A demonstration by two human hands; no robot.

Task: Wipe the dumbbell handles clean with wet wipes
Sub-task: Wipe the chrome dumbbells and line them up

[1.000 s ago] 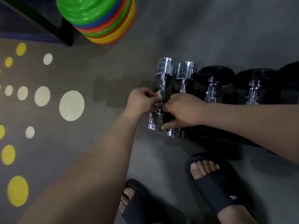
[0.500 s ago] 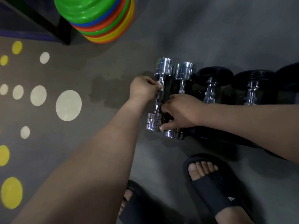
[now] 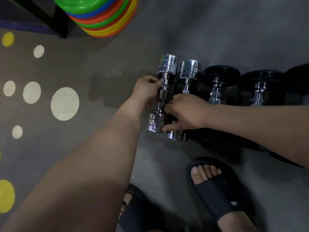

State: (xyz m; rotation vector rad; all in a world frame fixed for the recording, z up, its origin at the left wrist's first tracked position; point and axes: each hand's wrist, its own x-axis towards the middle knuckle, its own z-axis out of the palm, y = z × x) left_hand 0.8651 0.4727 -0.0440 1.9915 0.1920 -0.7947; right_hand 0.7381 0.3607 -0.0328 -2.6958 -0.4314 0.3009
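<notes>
- Work item: the chrome dumbbell (image 3: 163, 94) lies at the left end of a row on the floor (image 3: 158, 164). It is touching or just beside a second chrome dumbbell (image 3: 189, 69).
- Left hand (image 3: 147, 89): fingers curled and pinching at the upper handle. A wet wipe cannot be made out under them.
- Right hand (image 3: 184, 113): fingers curled at the lower handle, thumb against the near head, apparently steadying it.
- Risk: round heads on a hard floor may roll if the steadying grip slackens, knocking the neighbour or heading for the toes in open slippers (image 3: 220, 190).
- Risk: fingers sit in the narrow gap between the two handles, so a shift could nip them.
- Risk: the right hand covers the lower handle, and that stretch may go unwiped.
- Surroundings: black dumbbells (image 3: 219, 72) continue the row rightward, and stacked coloured discs (image 3: 103, 15) stand well apart.
- A dark patch (image 3: 113, 91), possibly damp, lies left of the row and could cause a slip.
</notes>
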